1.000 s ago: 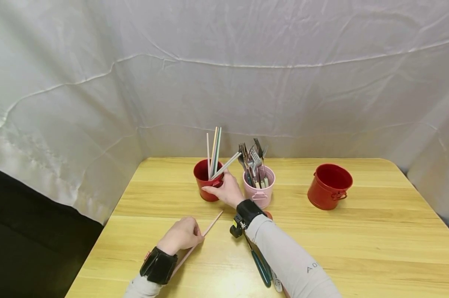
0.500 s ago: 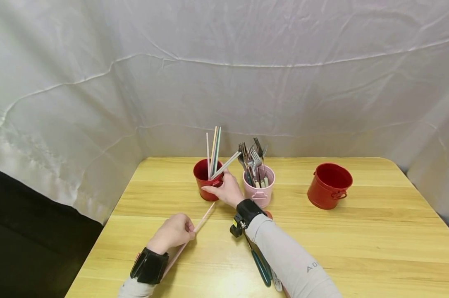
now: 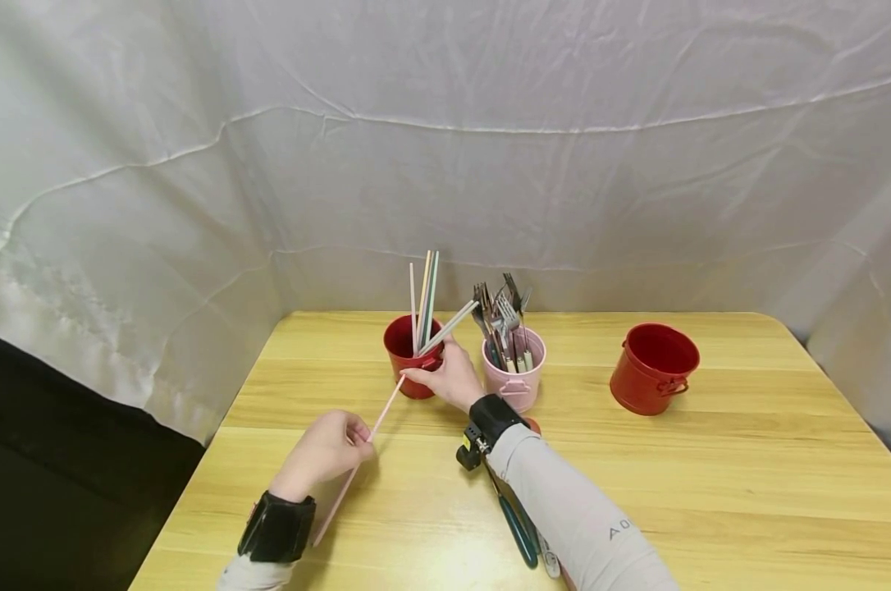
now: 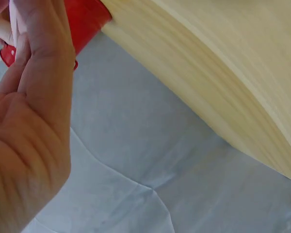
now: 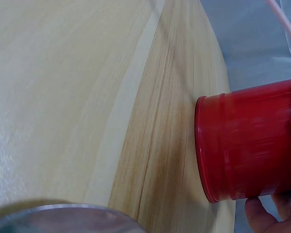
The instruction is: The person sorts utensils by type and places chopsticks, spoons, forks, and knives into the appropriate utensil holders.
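My left hand point(image 3: 327, 450) pinches a long pink chopstick point(image 3: 388, 406) between thumb and fingers, above the table. The stick slants up and away, its far end near the red bucket and my right thumb in the head view. My right hand point(image 3: 451, 377) grips the side of this small red bucket point(image 3: 403, 361), thumb in front. Several chopsticks point(image 3: 427, 295) in pale and dark colours stand in it, some leaning right. In the right wrist view the bucket point(image 5: 247, 141) stands on the table with fingertips against its wall. The left wrist view largely hides the pinched stick.
Just right of my right hand stands a pink bucket point(image 3: 515, 390) full of forks and other cutlery point(image 3: 506, 316). Another red bucket point(image 3: 645, 382) stands farther right. Under my right forearm lie utensils, one with a dark green handle point(image 3: 519, 533). Grey cloth point(image 3: 564, 164) hangs behind the table.
My left hand has moved left and away from me, lifting the pink chopstick so its far end comes up close to the red bucket. My right hand and the buckets have stayed put.
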Tool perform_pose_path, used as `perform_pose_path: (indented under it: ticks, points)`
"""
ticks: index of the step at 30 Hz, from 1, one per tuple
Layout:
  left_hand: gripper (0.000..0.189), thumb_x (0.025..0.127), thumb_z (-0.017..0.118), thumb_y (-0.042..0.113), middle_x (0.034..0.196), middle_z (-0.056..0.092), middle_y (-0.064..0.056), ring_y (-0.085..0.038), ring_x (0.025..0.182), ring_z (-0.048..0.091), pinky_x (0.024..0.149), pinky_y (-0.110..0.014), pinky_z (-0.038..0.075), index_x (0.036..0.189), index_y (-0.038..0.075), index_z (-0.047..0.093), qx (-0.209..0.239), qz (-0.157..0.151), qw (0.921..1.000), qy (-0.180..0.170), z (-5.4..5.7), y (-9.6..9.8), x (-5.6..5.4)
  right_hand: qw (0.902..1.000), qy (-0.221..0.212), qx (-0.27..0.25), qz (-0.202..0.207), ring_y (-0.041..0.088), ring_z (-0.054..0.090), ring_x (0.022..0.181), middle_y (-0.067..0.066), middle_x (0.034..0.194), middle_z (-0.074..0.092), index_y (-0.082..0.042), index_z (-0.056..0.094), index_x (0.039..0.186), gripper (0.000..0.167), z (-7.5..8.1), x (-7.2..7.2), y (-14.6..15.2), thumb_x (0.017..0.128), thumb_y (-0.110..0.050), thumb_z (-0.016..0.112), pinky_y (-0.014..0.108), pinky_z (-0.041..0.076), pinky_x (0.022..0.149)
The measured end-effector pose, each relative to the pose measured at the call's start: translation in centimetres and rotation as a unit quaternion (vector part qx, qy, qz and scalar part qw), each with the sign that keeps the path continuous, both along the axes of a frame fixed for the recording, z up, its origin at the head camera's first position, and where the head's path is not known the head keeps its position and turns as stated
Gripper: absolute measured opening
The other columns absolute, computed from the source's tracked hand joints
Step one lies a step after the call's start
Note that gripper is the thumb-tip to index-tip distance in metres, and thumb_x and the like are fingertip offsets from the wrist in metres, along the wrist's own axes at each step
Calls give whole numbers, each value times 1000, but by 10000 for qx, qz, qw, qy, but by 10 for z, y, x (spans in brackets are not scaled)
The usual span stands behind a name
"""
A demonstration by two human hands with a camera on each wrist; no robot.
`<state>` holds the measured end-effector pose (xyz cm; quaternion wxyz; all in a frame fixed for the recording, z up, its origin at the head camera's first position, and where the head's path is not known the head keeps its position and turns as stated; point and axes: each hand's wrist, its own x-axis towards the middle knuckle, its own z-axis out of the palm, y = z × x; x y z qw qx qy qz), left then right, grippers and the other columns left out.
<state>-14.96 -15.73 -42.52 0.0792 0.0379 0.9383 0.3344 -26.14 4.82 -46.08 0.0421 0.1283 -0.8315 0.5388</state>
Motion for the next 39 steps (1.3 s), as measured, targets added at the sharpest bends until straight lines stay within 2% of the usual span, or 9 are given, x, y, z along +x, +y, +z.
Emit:
perform_pose_path:
  ticks: [8, 13, 19, 23, 28, 32, 33, 36, 39]
  points:
    - [5, 82, 71, 4, 78, 67, -5, -12, 70, 60, 62, -22, 51, 85, 3, 67, 244, 23, 9984, 506, 11, -3, -8, 9999, -83, -97, 25, 30, 60, 129, 15, 140, 62, -9, 40, 151, 89, 1, 0, 0, 78, -23, 88, 44, 48, 112]
    - [9, 83, 70, 5, 82, 69, -8, -12, 73, 63, 65, -20, 53, 90, 1, 68, 449, 201, 9954, 826, 19, -1, -13, 9998, -132, -130, 48, 30, 60, 129, 15, 140, 62, -10, 41, 150, 89, 1, -1, 0, 77, -24, 89, 44, 48, 111]
    - [10, 84, 69, 7, 87, 73, -10, -16, 76, 68, 68, -20, 55, 93, 3, 70, 626, 465, 9870, 1409, 28, 5, -19, 9998, -149, -116, 45, 29, 62, 126, 14, 138, 64, -10, 42, 150, 88, 0, -1, 0, 77, -24, 89, 43, 49, 110]
    - [10, 86, 68, 6, 89, 74, -15, -21, 79, 71, 69, -17, 56, 94, 1, 70, 1003, 582, 9775, 1762, 35, 8, -22, 9999, -119, -103, 38, 29, 62, 126, 14, 138, 64, -9, 42, 149, 87, 0, 0, 1, 77, -24, 89, 44, 50, 109]
    - [10, 89, 68, 4, 92, 75, -18, -25, 81, 73, 70, -11, 55, 97, -2, 69, 1472, 719, 9590, 2314, 43, 13, -26, 9998, -113, -133, 48, 29, 62, 126, 15, 138, 64, -9, 41, 150, 88, 0, 0, 1, 77, -23, 89, 44, 50, 109]
    - [11, 90, 69, 4, 95, 76, -17, -26, 83, 74, 71, -9, 54, 99, -1, 70, 1697, 817, 9388, 2885, 49, 18, -29, 9998, -131, -135, 54, 29, 62, 126, 15, 138, 63, -9, 40, 151, 89, -1, -1, 1, 77, -23, 89, 44, 50, 109]
    - [11, 89, 70, 4, 95, 76, -16, -23, 82, 74, 71, -9, 54, 99, -1, 70, 1772, 846, 9333, 3006, 50, 19, -30, 9998, -130, -136, 56, 29, 62, 126, 14, 138, 63, -9, 40, 151, 89, -1, -2, 1, 77, -23, 89, 44, 50, 109]
    - [10, 89, 71, 2, 93, 76, -17, -9, 79, 71, 72, -8, 55, 99, -2, 70, 2101, 860, 9121, 3415, 55, 23, -33, 9998, -130, -146, 78, 29, 61, 127, 14, 139, 63, -10, 40, 151, 90, -1, -2, 1, 77, -23, 89, 43, 50, 110]
    - [10, 88, 71, -1, 91, 75, -19, 5, 77, 66, 74, -9, 56, 97, -5, 68, 2487, 802, 8851, 3852, 60, 27, -35, 9997, -131, -173, 104, 29, 61, 128, 14, 140, 62, -11, 39, 152, 90, 0, -1, 1, 77, -23, 89, 44, 49, 110]
